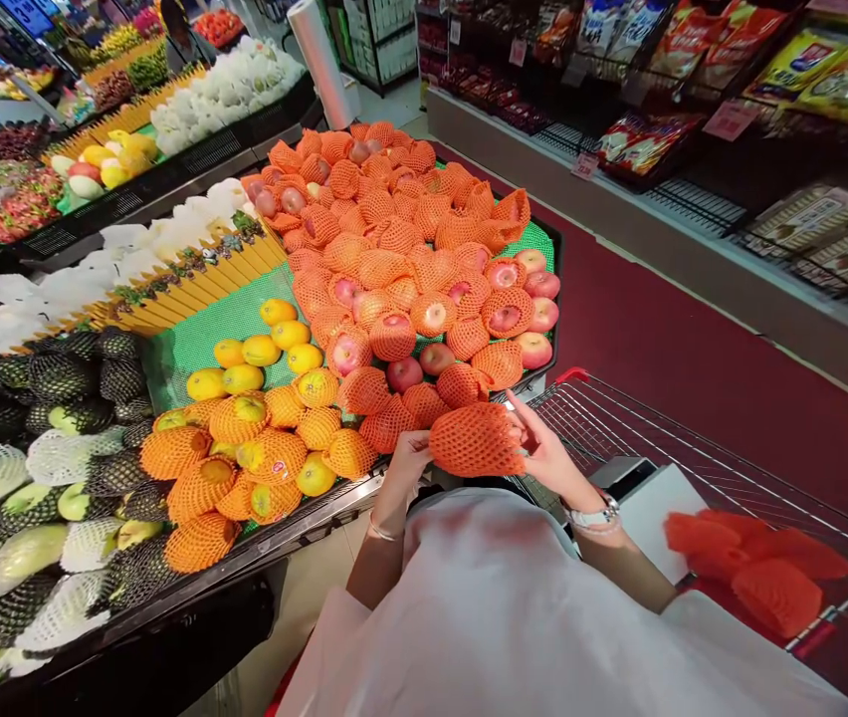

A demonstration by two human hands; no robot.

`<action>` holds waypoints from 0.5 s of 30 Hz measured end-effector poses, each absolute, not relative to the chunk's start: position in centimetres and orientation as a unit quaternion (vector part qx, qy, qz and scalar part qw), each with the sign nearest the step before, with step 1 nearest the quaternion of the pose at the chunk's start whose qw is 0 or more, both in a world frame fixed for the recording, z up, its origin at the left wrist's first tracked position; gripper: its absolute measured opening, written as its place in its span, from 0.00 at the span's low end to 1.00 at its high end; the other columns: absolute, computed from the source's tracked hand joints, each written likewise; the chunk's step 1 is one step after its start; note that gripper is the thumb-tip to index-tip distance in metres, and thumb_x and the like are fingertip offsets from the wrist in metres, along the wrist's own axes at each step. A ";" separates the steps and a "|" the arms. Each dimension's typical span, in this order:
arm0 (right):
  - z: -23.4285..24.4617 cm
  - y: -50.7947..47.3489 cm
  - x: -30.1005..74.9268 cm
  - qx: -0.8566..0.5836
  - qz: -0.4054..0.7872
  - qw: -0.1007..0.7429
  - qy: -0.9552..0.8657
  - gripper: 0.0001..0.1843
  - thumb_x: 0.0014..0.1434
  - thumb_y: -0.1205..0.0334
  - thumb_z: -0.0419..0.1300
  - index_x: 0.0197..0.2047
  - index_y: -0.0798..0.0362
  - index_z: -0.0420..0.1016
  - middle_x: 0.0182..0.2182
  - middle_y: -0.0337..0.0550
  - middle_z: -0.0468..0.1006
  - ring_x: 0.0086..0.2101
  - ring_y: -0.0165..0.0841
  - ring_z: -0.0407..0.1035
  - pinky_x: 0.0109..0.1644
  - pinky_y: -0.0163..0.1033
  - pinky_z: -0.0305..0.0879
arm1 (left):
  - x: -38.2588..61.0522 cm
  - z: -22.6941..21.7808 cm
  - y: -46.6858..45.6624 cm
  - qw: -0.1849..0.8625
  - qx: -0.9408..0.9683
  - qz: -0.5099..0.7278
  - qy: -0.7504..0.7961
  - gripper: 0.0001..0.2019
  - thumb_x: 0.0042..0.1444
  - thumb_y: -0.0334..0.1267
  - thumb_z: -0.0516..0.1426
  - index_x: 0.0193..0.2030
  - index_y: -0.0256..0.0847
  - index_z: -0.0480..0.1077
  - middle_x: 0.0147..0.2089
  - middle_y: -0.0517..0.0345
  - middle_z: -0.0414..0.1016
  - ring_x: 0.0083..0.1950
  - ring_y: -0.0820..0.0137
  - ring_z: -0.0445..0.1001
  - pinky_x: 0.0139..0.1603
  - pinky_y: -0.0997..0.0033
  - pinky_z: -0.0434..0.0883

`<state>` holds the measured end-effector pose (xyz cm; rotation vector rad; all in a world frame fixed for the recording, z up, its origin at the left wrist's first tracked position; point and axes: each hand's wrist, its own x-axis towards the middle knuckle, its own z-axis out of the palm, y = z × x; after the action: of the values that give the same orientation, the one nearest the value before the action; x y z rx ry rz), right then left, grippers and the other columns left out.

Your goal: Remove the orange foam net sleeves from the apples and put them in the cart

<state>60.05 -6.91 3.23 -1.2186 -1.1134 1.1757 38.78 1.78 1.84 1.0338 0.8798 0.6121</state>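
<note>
Fingers [534, 422] hold orange netting [475, 441] beside a green-lined fruit stand [192, 341], near shelves [514, 154].

A black-rimmed produce stand [559, 261] lined with green mesh matting [204, 329] bears apples [404, 374], many in orange foam nets [383, 207], beside bare and netted oranges [261, 350], with green fruit [32, 554] partly in black or white netting [62, 376] further left.

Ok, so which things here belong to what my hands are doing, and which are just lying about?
Likely in the job:
foam net, your left hand and right hand at opposite ends
netted apples
bare apples
loose nets, lower right

Seemingly just about:
yellow-orange fruit
black-netted fruit
snack bags
</note>
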 end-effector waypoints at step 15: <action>3.0 -3.1 58.0 -0.549 0.420 0.494 -0.527 0.33 0.58 0.61 0.61 0.66 0.51 0.62 0.55 0.52 0.75 0.44 0.36 0.75 0.49 0.42 0.74 | 37.3 0.3 1.5 0.558 0.634 0.269 0.463 0.23 0.49 0.44 0.61 0.54 0.46 0.74 0.55 0.52 0.78 0.66 0.54 0.66 0.63 0.55 0.69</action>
<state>58.03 -3.07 2.96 -1.3313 -1.2779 1.0177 37.29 1.54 0.30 1.4969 1.0922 0.6349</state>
